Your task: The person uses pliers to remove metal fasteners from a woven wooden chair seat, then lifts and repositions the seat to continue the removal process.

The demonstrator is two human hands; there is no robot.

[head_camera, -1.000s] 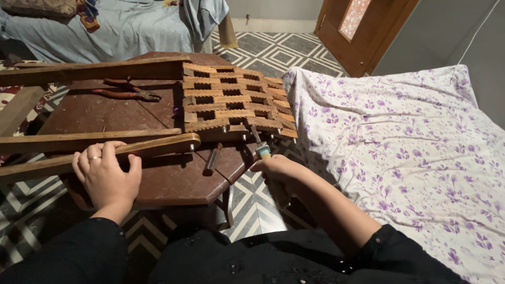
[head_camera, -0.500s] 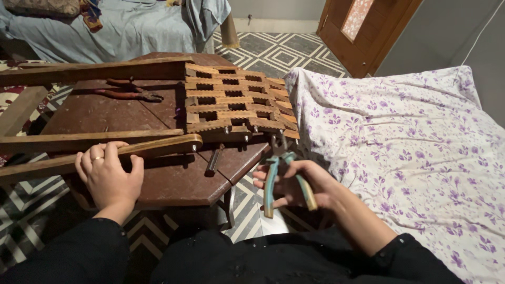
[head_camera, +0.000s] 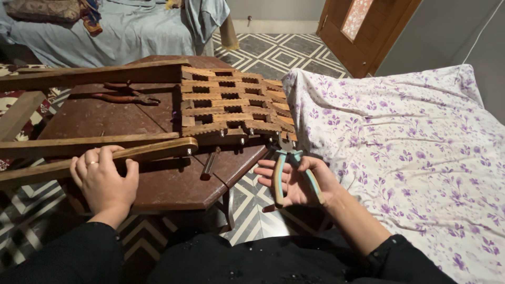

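- At far left, the left hand [head_camera: 104, 179] lies palm down on a long wooden slat [head_camera: 100, 156], fingers curled over its top edge and pressing it to the dark brown table [head_camera: 173, 184]; a ring shows on one finger.
- A second pair of pliers [head_camera: 123, 96], dull reddish, lies loose farther back on the table.
- The slats run into a woven wooden lattice panel [head_camera: 231, 105] resting on the table, its right end overhanging beside the bed.
- A short dark metal rod [head_camera: 209, 164] lies near the table's front edge.
- The right hand [head_camera: 300, 181] clasps teal-handled pliers [head_camera: 292, 165], handles spread in the palm, nose touching the lattice's lower right corner. The tool looks rigid and fairly heavy; its sleeved handles are the sure hold.
- At right lies a white bedsheet [head_camera: 410, 152] with purple flowers.
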